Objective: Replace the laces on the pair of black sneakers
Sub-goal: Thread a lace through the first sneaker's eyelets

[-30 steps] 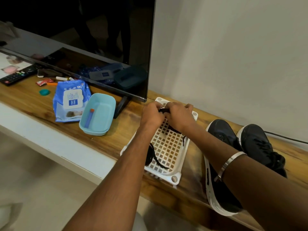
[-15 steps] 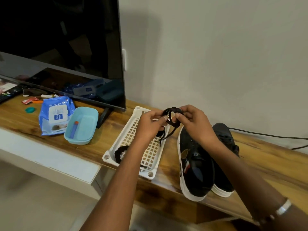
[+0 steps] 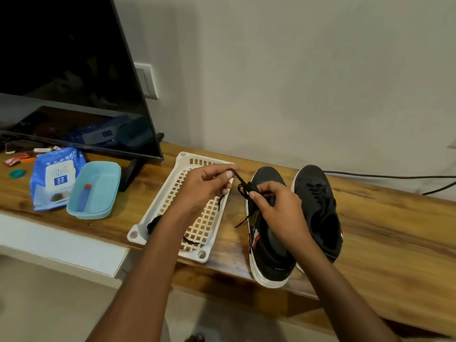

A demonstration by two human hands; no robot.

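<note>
Two black sneakers with white soles stand side by side on the wooden shelf, the left sneaker (image 3: 267,253) without laces and the right sneaker (image 3: 318,208) laced. My left hand (image 3: 204,187) pinches one end of a black lace (image 3: 243,187) above the white basket. My right hand (image 3: 276,211) holds the bundled rest of that lace over the left sneaker, and a loose end hangs down beside the shoe. A second black lace (image 3: 154,224) lies coiled in the near corner of the white lattice basket (image 3: 170,193).
A television (image 3: 69,77) stands at the back left. In front of it lie a blue wipes pack (image 3: 55,178) and a light blue tub (image 3: 95,191) holding a small blue stick. Small items litter the far left. A black cable (image 3: 385,176) runs along the wall.
Both hands lifted the bundled lace out of the basket and carried it right, over the left sneaker. The hands have drawn apart, pulling one end out of the bundle.
</note>
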